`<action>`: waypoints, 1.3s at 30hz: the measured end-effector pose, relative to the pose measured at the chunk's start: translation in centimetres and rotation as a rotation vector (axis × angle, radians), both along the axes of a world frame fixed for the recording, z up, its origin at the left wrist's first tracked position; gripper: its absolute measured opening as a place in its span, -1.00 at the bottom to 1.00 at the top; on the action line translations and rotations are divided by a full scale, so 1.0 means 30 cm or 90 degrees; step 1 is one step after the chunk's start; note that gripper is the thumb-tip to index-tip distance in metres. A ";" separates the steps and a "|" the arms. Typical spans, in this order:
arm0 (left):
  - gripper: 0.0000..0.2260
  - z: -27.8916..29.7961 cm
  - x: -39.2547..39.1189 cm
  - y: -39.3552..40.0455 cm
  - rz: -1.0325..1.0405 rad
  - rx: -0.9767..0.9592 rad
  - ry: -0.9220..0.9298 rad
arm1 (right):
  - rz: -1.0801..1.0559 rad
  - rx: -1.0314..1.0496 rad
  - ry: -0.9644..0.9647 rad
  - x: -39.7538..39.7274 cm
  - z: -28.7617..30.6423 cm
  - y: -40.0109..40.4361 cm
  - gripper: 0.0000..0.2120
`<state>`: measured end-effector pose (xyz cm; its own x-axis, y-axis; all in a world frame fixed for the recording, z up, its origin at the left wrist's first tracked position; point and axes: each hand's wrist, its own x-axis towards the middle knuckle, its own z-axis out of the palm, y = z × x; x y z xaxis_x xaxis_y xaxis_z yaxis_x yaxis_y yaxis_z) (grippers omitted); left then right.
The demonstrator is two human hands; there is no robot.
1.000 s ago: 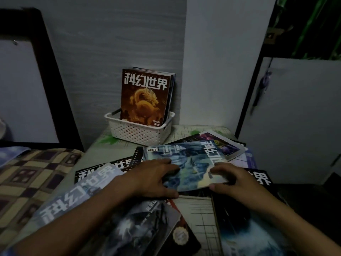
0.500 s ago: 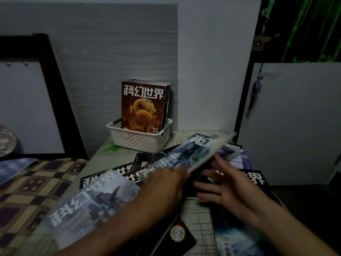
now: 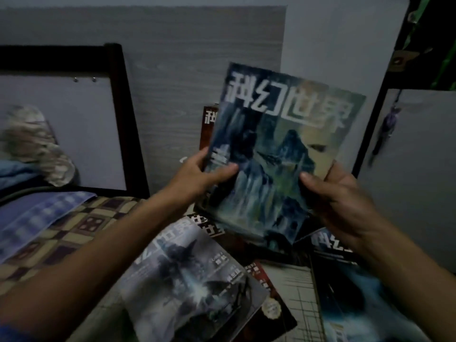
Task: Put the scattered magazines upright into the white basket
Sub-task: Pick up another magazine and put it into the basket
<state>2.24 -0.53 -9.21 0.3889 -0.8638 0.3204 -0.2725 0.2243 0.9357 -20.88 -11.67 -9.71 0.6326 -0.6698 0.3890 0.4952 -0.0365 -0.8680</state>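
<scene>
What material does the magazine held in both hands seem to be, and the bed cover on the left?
Held magazine: printed paper with a smooth cover; whether glossy or matte, the blur leaves open. It stays flat, pinched only at its lower edges by the left hand and right hand.
Bed cover: probably woven fabric, matte, with a checked pattern.

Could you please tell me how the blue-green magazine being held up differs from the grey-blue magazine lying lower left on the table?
The blue-green mountain-cover magazine is lifted, nearly upright, gripped by the left hand and right hand; the grey-blue magazine with a bright flare lies flat and untouched. The held one's title reads upright to the camera; the lying one's runs slanted. The held cover is greener, the lying one greyer. Both show the same white block title.
</scene>
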 end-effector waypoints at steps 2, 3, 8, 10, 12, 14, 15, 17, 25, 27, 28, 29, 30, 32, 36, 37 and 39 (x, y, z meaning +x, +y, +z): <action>-0.70 0.011 0.044 0.038 0.015 -0.041 -0.037 | -0.026 -0.038 0.018 0.053 0.021 0.000 -0.69; -0.77 -0.006 0.066 0.052 0.027 -0.038 -0.056 | -0.053 -0.046 0.044 0.086 0.011 0.001 -0.68; -0.77 -0.189 0.123 0.086 0.143 0.057 -0.110 | -0.145 -0.122 0.220 0.194 -0.152 0.004 -0.77; -0.80 -0.244 0.150 0.081 0.237 0.032 -0.156 | -0.165 -0.174 0.243 0.200 -0.169 -0.026 -0.82; -0.82 -0.232 0.178 0.056 0.296 0.012 -0.166 | -0.206 -0.246 0.271 0.209 -0.130 -0.062 -0.83; -0.74 -0.182 0.209 0.012 0.338 -0.026 -0.133 | -0.264 -0.261 0.235 0.238 -0.067 -0.096 -0.81; -0.71 -0.145 0.226 -0.016 0.350 -0.049 -0.116 | -0.288 -0.252 0.187 0.258 -0.032 -0.112 -0.79; -0.71 -0.055 0.267 -0.092 0.361 -0.100 -0.136 | -0.322 -0.247 0.104 0.318 0.042 -0.151 -0.79; -0.84 0.075 0.537 -0.451 0.404 -0.091 -0.352 | -0.442 -0.228 0.176 0.603 0.120 -0.430 -0.81; -0.84 0.000 0.595 -0.515 0.422 -0.058 -0.348 | -0.448 -0.224 0.227 0.652 0.057 -0.481 -0.87; -0.85 -0.041 0.620 -0.541 0.424 -0.044 -0.330 | -0.456 -0.234 0.248 0.668 0.019 -0.503 -0.87; -0.85 -0.081 0.639 -0.564 0.414 -0.032 -0.300 | -0.478 -0.257 0.270 0.680 -0.021 -0.522 -0.85; -0.84 -0.114 0.654 -0.579 0.397 -0.022 -0.274 | -0.504 -0.288 0.293 0.684 -0.058 -0.533 -0.82; -0.83 -0.177 0.677 -0.606 0.379 0.003 -0.296 | -0.544 -0.338 0.324 0.690 -0.129 -0.554 -0.79; -0.91 -0.259 0.695 -0.638 0.357 0.069 -0.359 | -0.597 -0.320 0.308 0.702 -0.202 -0.572 -0.92; -0.91 -0.258 0.698 -0.642 0.361 0.092 -0.372 | -0.598 -0.286 0.292 0.706 -0.202 -0.574 -0.89; -0.76 -0.248 0.702 -0.652 0.374 0.152 -0.388 | -0.583 -0.205 0.267 0.713 -0.203 -0.585 -0.74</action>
<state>23.31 -20.10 -16.64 0.6120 -0.6481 0.4533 -0.7496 -0.2928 0.5936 0.52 -29.23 -15.80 0.0623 -0.8634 0.5006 -0.1751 -0.5032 -0.8462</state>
